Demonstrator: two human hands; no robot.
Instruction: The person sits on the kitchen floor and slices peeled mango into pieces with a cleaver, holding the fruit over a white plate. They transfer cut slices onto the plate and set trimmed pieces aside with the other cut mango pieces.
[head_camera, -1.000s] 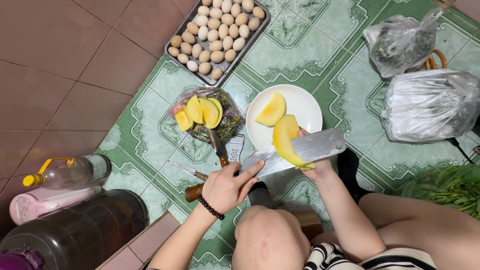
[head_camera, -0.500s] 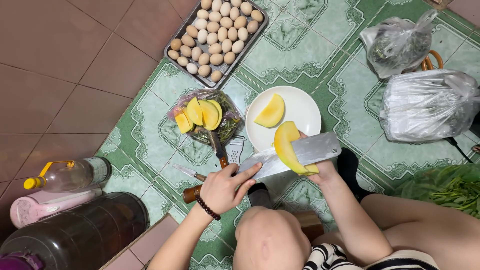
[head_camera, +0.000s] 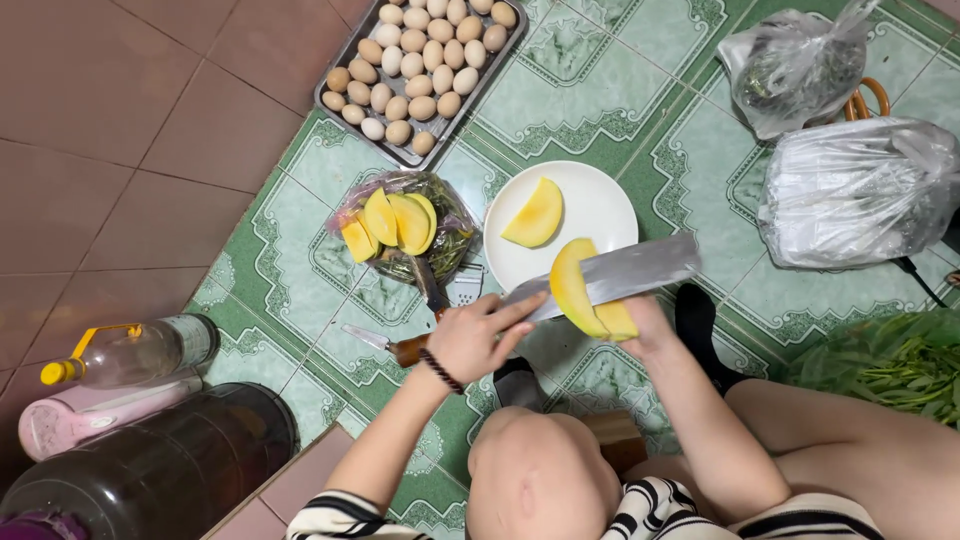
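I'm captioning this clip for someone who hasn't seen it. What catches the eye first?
The broad cleaver at centre, gripped by the left hand, cuts into a yellow fruit piece held in the right hand. Just beyond lies a white plate with one yellow slice. A tray of eggs sits at the top on the green patterned floor.

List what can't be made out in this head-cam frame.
- Cleaver handle: head view, hidden inside the left hand.
- Right hand: palm and fingers mostly covered by the yellow fruit piece.
- Two plastic bags: contents blurred by crinkled film.
- Greens: cut off by the right edge.
- Dark jug: cut off by the bottom edge.
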